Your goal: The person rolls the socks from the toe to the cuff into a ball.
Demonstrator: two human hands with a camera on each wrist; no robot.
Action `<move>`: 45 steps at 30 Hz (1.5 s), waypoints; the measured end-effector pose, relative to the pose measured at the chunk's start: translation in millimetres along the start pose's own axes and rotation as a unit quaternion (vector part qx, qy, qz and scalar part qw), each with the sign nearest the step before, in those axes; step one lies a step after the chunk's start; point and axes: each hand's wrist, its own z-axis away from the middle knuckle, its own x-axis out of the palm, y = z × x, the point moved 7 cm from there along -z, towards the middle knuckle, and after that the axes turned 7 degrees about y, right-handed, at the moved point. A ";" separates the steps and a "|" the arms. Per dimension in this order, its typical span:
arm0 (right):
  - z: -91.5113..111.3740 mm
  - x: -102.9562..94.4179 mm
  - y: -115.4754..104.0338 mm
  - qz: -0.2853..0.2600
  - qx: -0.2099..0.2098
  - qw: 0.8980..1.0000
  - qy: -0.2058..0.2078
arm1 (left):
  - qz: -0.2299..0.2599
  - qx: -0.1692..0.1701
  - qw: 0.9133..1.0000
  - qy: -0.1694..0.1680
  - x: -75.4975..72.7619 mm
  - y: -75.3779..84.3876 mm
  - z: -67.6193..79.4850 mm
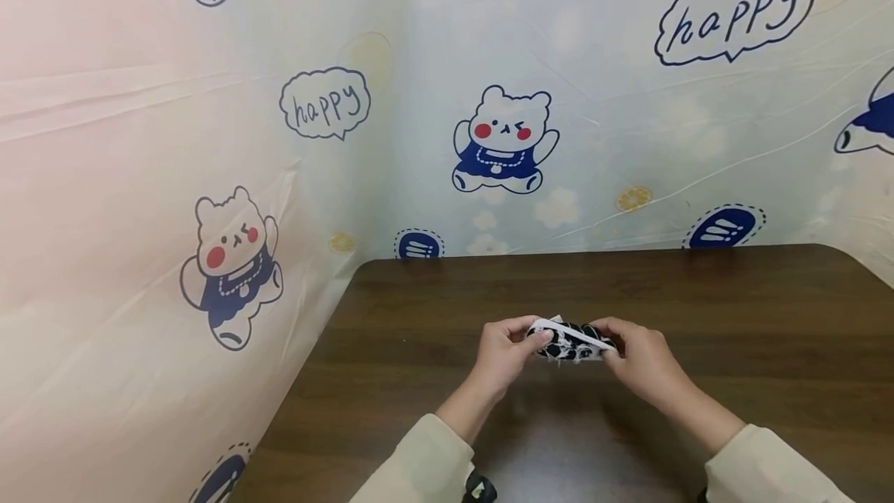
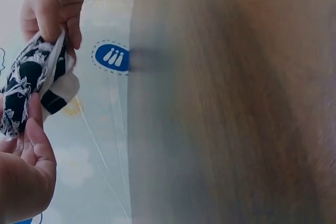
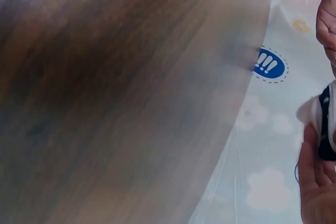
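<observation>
A rolled-up sock (image 1: 569, 341), black and white with frayed loose threads, is held in both hands above the table. My left hand (image 1: 503, 353) pinches its left end, thumb on the near face and fingers behind. At the other end, my right hand (image 1: 644, 355) grips it between thumb and fingers. A pale band runs slantwise across the roll. In the left wrist view the sock (image 2: 31, 74) shows shaggy white threads on black, and a white flap sticks out at one side. Only part of the sock (image 3: 326, 124) appears at the right wrist view's edge.
The dark brown wooden table (image 1: 419, 293) has rounded far corners. Behind it and along the left hangs a pale curtain (image 1: 405, 161) printed with cartoon bears and "happy" bubbles. Light sleeves cover both forearms, and a black strap (image 1: 479, 487) shows by the left cuff.
</observation>
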 end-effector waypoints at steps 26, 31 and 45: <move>3.9 2.4 -13.6 -0.267 -0.166 0.943 -0.110 | -0.018 -0.006 0.983 -0.185 14.2 -4.7 -10.1; 3.3 0.6 -16.5 -0.189 -0.180 0.963 -0.061 | -0.035 -0.013 0.980 -0.197 19.2 -4.6 -7.7; 3.0 -1.1 -9.2 -0.223 -0.163 0.957 -0.087 | -0.040 -0.043 0.975 -0.215 19.9 -4.3 -8.1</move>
